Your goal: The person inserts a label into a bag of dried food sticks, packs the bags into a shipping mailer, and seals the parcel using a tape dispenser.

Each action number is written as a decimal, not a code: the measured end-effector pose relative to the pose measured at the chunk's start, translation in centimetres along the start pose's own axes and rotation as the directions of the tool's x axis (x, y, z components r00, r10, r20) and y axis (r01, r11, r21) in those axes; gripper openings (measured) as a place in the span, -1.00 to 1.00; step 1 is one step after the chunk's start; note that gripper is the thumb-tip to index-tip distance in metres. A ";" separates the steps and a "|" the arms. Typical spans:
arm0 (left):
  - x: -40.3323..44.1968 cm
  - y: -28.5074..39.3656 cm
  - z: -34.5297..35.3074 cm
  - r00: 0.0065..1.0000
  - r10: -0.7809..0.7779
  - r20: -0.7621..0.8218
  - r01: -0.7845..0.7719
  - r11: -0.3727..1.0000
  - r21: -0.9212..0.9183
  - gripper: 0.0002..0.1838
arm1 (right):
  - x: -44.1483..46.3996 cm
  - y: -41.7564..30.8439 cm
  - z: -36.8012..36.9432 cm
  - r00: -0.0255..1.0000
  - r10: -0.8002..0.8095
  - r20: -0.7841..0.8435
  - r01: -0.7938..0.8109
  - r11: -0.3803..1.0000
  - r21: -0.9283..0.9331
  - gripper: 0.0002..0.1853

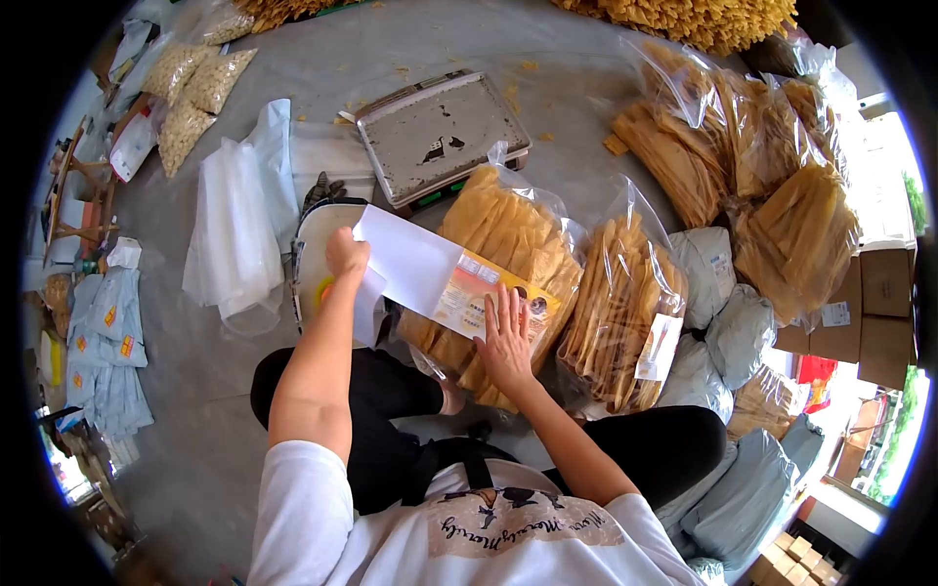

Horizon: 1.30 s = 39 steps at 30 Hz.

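My left hand is closed on the edge of white backing paper, which stretches right from it and joins a yellow printed label. The label lies across a clear plastic bag of flat, yellow-brown dried sticks. With its fingers spread, my right hand lies flat on the label's right part, over the bag. Just right of it, a second bag of the same sticks carries a white label. A pale round-cornered stool or tub, partly hidden, is under my left forearm.
Ahead is a flat metal platform scale. Clear plastic bags lie on the floor at left. More filled bags and grey parcels are stacked at right, beside cardboard boxes. Blue-white packets lie far left.
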<state>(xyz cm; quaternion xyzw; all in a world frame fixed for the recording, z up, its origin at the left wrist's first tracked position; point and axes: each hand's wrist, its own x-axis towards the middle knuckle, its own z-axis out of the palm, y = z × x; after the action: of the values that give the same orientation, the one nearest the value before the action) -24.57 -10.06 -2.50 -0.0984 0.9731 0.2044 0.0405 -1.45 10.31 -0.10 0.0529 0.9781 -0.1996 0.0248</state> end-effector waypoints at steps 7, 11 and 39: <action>1.6 5.6 -10.6 0.839 0.540 0.070 -0.544 0.837 0.064 -0.89 | 4.7 -0.6 3.7 0.961 -0.181 0.209 0.209 0.971 -0.117 -0.12; -6.2 11.5 -10.8 0.443 0.814 0.375 -0.853 0.511 -0.102 -0.74 | 4.8 -0.1 3.6 0.887 -0.355 0.294 0.400 0.910 -0.108 -0.27; -18.6 12.3 -9.5 0.429 0.895 0.122 -0.822 0.442 -0.359 -0.79 | -8.9 1.1 -6.6 0.977 0.211 -0.035 -0.109 0.633 0.766 -0.14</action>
<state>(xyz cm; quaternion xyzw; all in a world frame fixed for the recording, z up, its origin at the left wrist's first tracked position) -9.29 0.35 13.14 0.4428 0.8329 0.3262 0.0611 7.32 13.09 6.12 0.1571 0.7952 -0.5842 -0.0414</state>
